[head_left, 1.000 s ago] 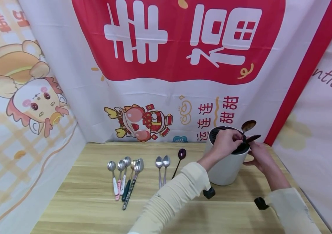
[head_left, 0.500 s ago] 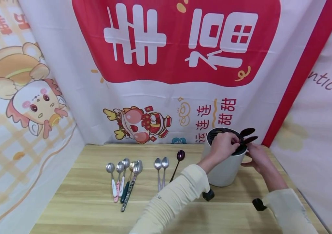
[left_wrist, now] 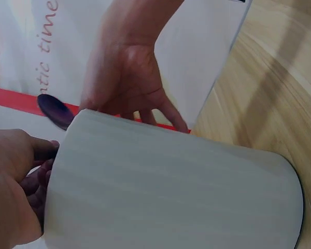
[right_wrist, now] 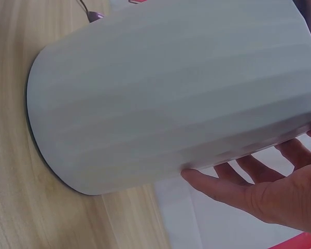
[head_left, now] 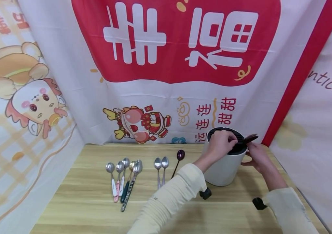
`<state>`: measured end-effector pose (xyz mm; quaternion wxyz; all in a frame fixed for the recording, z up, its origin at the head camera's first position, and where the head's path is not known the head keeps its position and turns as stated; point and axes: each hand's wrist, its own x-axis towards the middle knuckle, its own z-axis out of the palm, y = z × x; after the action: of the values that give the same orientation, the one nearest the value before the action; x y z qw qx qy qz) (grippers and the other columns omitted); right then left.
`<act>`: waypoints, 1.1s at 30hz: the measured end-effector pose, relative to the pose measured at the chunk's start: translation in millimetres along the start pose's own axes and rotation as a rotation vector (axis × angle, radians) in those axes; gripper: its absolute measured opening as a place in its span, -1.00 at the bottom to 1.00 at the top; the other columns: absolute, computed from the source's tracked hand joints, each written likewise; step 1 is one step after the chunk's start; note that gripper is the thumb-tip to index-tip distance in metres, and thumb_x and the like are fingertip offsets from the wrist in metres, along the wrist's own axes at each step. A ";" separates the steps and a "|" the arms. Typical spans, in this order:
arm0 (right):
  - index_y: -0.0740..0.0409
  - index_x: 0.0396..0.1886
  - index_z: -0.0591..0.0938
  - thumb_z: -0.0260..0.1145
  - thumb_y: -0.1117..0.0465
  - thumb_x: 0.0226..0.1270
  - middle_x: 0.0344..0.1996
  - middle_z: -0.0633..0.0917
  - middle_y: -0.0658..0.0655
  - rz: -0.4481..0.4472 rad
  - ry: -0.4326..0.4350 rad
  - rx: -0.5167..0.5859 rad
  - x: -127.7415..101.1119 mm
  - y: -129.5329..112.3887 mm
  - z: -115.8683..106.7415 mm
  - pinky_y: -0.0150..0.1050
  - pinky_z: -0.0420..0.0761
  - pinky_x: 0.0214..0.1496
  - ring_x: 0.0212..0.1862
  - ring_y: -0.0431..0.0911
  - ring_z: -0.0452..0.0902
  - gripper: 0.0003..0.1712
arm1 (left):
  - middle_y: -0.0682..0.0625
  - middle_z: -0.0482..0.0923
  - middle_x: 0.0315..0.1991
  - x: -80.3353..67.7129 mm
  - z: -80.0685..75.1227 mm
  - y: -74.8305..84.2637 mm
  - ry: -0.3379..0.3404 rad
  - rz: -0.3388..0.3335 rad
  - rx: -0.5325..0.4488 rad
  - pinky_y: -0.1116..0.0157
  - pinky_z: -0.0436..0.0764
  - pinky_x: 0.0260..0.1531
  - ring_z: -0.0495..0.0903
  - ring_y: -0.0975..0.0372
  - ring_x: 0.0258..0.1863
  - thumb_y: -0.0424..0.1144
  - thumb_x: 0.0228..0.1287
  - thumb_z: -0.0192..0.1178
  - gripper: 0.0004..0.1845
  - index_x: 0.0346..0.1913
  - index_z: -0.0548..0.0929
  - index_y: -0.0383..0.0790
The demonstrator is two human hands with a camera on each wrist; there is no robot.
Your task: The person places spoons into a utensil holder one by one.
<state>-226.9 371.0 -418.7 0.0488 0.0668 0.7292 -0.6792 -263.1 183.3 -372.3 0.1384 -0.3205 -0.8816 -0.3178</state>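
- Both hands at the white holder (head_left: 224, 169), back-right of the table (head_left: 95, 201).
- Left hand (head_left: 223, 143): on top of the holder's black slotted lid (head_left: 240, 147), fingers curled down round the dark spoon handles at the slots, looks like a pinch grip; exact contact hard to see from head cam.
- Right hand (head_left: 256, 154): against the holder's right side by the rim, fingers fairly straight & spread, touching the wall, not wrapped round anything; same in the right wrist view (right_wrist: 269, 192).
- Dark spoon (head_left: 251, 138): bowl sticks out over the lid's right edge, between the two hands; bowl also shows in the left wrist view (left_wrist: 54, 110).
- Holder upright, w/ a dark base ring.
- Left of the holder on the table: purple spoon (head_left: 179, 161) nearest, then 2 plain steel spoons (head_left: 161, 167) side by side, then a bunch of 5 spoons w/ coloured handles (head_left: 124, 178), bowls pointing to the back.
- Cream sleeves (head_left: 172, 201) on both arms.
- Red & white banner (head_left: 177, 42) behind.
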 end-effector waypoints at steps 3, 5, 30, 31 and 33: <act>-0.35 -0.17 0.55 -0.10 -0.23 0.57 -0.23 0.56 -0.41 -0.003 -0.001 0.009 -0.1 0.4 0.2 0.06 0.69 -0.14 -0.04 -0.26 0.45 -0.69 | 0.25 0.75 -0.33 -4.0 -8.8 -6.7 0.030 0.013 -0.049 0.65 0.42 -0.34 0.60 0.50 -0.34 -0.14 0.33 0.30 -0.91 -0.27 0.79 0.01; -0.35 -0.19 0.56 -0.09 -0.22 0.57 -0.24 0.56 -0.41 -0.005 -0.003 0.019 0.0 1.2 0.3 0.05 0.69 -0.14 -0.08 -0.30 0.47 -0.70 | 0.20 0.76 -0.32 -7.3 -15.0 -12.5 0.048 0.006 -0.096 0.68 0.40 -0.35 0.59 0.51 -0.35 -0.15 0.35 0.28 -0.90 -0.25 0.77 -0.03; -0.33 -0.18 0.56 -0.06 -0.22 0.55 -0.24 0.57 -0.37 -0.014 0.001 0.036 -1.2 3.4 -0.7 0.01 0.71 -0.19 -0.17 -0.39 0.52 -0.71 | 0.01 0.69 -0.38 -66.8 -75.2 -95.8 0.134 -0.146 -0.299 0.50 0.57 -0.39 0.55 0.34 -0.43 -0.28 0.35 0.24 -0.91 -0.21 0.73 -0.19; -0.33 -0.17 0.56 -0.06 -0.22 0.55 -0.24 0.57 -0.37 -0.015 0.000 0.032 -0.9 3.2 -0.7 0.01 0.71 -0.18 -0.17 -0.39 0.52 -0.71 | 0.01 0.69 -0.38 -69.2 -75.8 -98.8 0.131 -0.152 -0.296 0.48 0.57 -0.38 0.55 0.33 -0.43 -0.29 0.35 0.24 -0.90 -0.20 0.73 -0.19; -0.32 -0.15 0.56 -0.06 -0.23 0.55 -0.23 0.57 -0.36 -0.015 -0.001 0.031 -0.4 3.0 -0.4 0.02 0.71 -0.18 -0.17 -0.38 0.52 -0.71 | -0.01 0.68 -0.39 -73.9 -76.8 -104.3 0.126 -0.159 -0.283 0.46 0.58 -0.37 0.56 0.30 -0.43 -0.30 0.35 0.23 -0.90 -0.21 0.74 -0.20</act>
<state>-226.0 371.6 -421.5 0.0432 0.0616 0.7190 -0.6909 -272.3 36.4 -396.2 0.1214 -0.2453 -0.8401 -0.4683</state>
